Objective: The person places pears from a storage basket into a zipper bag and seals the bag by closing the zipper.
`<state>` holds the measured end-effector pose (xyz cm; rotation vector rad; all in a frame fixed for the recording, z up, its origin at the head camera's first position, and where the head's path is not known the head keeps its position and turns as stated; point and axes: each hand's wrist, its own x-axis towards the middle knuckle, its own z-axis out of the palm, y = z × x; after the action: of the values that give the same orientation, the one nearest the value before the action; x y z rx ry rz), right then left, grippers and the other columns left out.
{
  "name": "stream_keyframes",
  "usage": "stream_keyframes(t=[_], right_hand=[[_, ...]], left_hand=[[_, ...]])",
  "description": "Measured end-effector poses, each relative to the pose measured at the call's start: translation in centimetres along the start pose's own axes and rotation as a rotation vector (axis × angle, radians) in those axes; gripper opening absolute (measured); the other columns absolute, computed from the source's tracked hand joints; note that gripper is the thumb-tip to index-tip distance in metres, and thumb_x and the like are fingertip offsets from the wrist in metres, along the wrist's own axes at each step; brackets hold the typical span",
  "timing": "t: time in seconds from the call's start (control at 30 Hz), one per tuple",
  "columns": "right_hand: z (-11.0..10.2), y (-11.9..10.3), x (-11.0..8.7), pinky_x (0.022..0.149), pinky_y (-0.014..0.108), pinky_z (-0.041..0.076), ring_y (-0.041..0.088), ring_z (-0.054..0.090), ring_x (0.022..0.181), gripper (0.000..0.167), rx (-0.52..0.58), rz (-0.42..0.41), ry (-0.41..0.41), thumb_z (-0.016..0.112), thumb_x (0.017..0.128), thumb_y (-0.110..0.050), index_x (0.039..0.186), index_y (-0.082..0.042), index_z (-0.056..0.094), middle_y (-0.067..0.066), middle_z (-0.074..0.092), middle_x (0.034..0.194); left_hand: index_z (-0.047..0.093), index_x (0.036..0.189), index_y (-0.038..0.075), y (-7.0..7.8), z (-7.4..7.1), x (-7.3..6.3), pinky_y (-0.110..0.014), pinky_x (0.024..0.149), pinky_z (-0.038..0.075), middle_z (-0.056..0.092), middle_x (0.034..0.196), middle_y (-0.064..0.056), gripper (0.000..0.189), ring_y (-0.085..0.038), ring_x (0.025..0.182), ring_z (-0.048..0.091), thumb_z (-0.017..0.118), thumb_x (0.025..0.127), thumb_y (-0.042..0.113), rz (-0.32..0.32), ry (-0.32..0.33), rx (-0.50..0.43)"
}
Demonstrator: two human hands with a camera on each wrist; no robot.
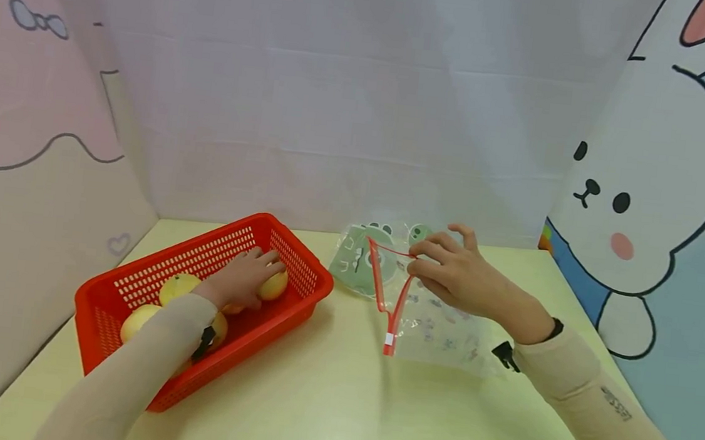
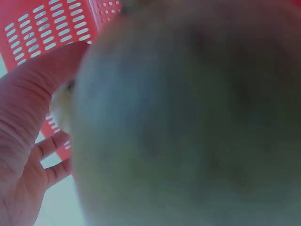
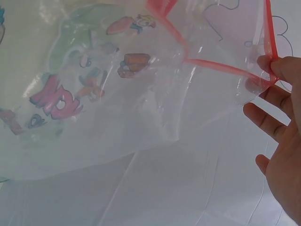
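Inside the red basket (image 1: 290,321), my left hand (image 1: 242,279) has its fingers over a round yellow fruit (image 1: 272,287) at the far right end. The left wrist view shows my thumb and fingers around a pale fruit (image 2: 60,110), partly hidden by a large blurred fruit (image 2: 188,122) close to the camera. My right hand (image 1: 460,271) pinches the red zip edge of a clear printed plastic bag (image 1: 444,333) between thumb and finger. The bag's mouth gapes toward the left, and its red strip (image 3: 225,68) runs to my fingertips (image 3: 265,63).
More yellow fruits (image 1: 177,288) lie in the basket's left and middle, partly behind my left forearm. Behind the bag is a green cartoon-printed clear sheet or bag (image 1: 355,260) on the pale table (image 1: 307,402). A white curtain (image 1: 351,105) hangs at the back.
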<state>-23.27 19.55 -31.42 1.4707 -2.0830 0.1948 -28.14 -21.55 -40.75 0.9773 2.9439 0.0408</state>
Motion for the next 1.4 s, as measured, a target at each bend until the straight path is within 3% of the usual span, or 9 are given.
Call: stream_keyframes(t=[0.2,0.33,0.57,0.67,0.83,1.07,1.27,1.4], right_hand=[[0.1,-0.2,0.1,0.091,0.068,0.028,0.03,0.055,0.101,0.028,0.002,-0.012,0.013,0.039,0.109,-0.025,0.1,-0.012,0.062,0.01,0.063,0.107],[0.2,-0.2,0.1,0.091,0.068,0.028,0.03,0.054,0.101,0.038,0.0,-0.012,0.015,0.029,0.109,-0.03,0.1,-0.013,0.061,0.009,0.062,0.107],[0.2,-0.3,0.1,0.091,0.068,0.028,0.03,0.055,0.101,0.035,0.003,-0.012,0.001,0.032,0.109,-0.029,0.101,-0.012,0.062,0.01,0.062,0.108],[0.2,-0.3,0.1,0.091,0.069,0.028,0.03,0.055,0.102,0.031,0.003,-0.01,-0.008,0.035,0.109,-0.028,0.101,-0.013,0.061,0.01,0.063,0.108],[0.1,-0.3,0.1,0.092,0.068,0.028,0.031,0.054,0.102,0.023,-0.002,-0.007,-0.011,0.043,0.108,-0.024,0.102,-0.012,0.061,0.011,0.063,0.108],[-0.1,-0.3,0.1,0.091,0.068,0.028,0.031,0.054,0.101,0.039,-0.016,-0.014,0.013,0.029,0.109,-0.031,0.1,-0.012,0.062,0.01,0.062,0.107],[-0.2,-0.3,0.1,0.091,0.068,0.028,0.031,0.054,0.101,0.041,-0.014,-0.007,0.014,0.028,0.109,-0.032,0.1,-0.012,0.063,0.01,0.062,0.107],[-0.4,-0.4,0.1,0.092,0.068,0.027,0.032,0.054,0.103,0.027,-0.007,0.005,0.0,0.04,0.108,-0.026,0.102,-0.012,0.063,0.011,0.062,0.109]], left_hand=[[0.054,0.141,0.015,0.3,0.4,0.2,-0.064,0.106,0.032,0.048,0.141,-0.012,0.077,-0.04,0.126,0.041,0.088,0.072,0.006,-0.029,-0.042,0.004],[0.054,0.141,0.013,0.2,0.5,0.4,-0.068,0.107,0.026,0.048,0.141,-0.013,0.078,-0.044,0.128,0.04,0.088,0.072,0.005,-0.036,-0.048,-0.001],[0.052,0.144,0.015,-0.2,0.9,0.4,-0.067,0.107,0.028,0.046,0.143,-0.013,0.079,-0.041,0.126,0.04,0.087,0.074,0.011,-0.054,-0.055,-0.007],[0.052,0.144,0.013,-0.1,0.5,0.3,-0.068,0.106,0.027,0.045,0.144,-0.015,0.08,-0.043,0.125,0.04,0.088,0.073,0.013,-0.063,-0.041,-0.028],[0.054,0.14,0.009,-0.1,-1.3,0.3,-0.07,0.102,0.032,0.047,0.141,-0.018,0.079,-0.045,0.121,0.044,0.09,0.071,0.015,-0.064,0.075,-0.014],[0.053,0.134,0.008,0.2,-4.0,0.4,-0.06,0.088,0.042,0.05,0.13,-0.015,0.074,-0.041,0.111,0.046,0.087,0.07,0.018,0.0,0.274,-0.01],[0.055,0.128,0.008,2.3,-5.5,0.6,-0.056,0.082,0.044,0.052,0.128,-0.016,0.067,-0.042,0.111,0.048,0.085,0.069,0.019,0.087,0.414,-0.032],[0.055,0.128,0.008,4.7,-6.2,0.9,-0.054,0.085,0.045,0.052,0.13,-0.017,0.068,-0.04,0.113,0.049,0.088,0.069,0.019,0.14,0.453,-0.045]])
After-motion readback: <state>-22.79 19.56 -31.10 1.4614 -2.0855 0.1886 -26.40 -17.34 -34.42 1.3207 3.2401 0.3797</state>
